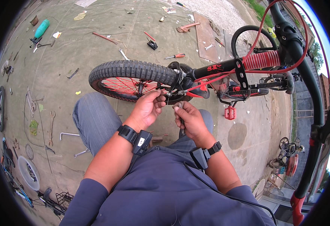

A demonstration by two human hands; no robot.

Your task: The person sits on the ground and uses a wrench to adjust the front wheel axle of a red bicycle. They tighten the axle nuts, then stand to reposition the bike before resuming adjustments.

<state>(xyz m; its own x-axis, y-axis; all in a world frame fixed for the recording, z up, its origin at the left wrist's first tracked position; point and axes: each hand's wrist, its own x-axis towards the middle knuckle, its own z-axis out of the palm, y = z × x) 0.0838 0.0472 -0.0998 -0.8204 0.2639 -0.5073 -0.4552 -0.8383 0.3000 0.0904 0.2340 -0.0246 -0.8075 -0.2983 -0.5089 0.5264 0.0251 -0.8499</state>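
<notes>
In the head view a bicycle with a knobby front wheel [101, 73], red spokes, a black fork [206, 71] and red cables [264, 71] stands before me. My left hand [149, 107] is at the brake fittings [168, 94] beside the tyre, thumb and forefinger closed near a thin wire; what they grip is too small to make out. Just right of it, lower down, my right hand [187, 120] is closed around a metal tool, partly hidden by the fingers.
Scattered on the ground are an orange screwdriver [179, 55], wrenches [52, 128], an adjustable red wrench [187, 27], a green bottle [41, 29] and a white basin [28, 173]. More bicycle parts [1, 109] lie at the left; a parked two-wheeler [289, 158] stands at the right.
</notes>
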